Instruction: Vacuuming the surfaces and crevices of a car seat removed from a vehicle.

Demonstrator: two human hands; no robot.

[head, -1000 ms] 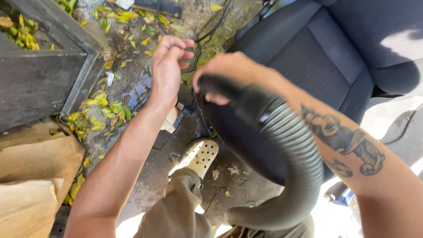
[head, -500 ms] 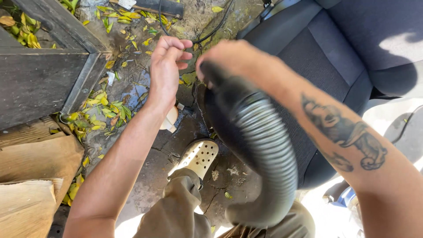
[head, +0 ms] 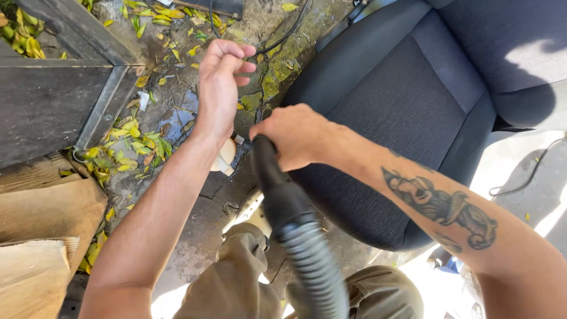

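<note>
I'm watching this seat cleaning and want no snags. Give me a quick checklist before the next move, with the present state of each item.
1. Right hand grips hose near its nozzle end: ok.
2. Nozzle tip on seat: cannot tell, the hand hides it.
3. Left hand free: ok, loosely curled in the air, nothing visible in it.
4. Hose unkinked: ok where visible.
5. Seat cushion free of loose items: ok on the part in view.
6. Cable on the ground apart from hose: ok.

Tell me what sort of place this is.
Probably an outdoor yard where a car seat is cleaned: cracked concrete ground with fallen leaves, a dark car seat, a vacuum hose.
</note>
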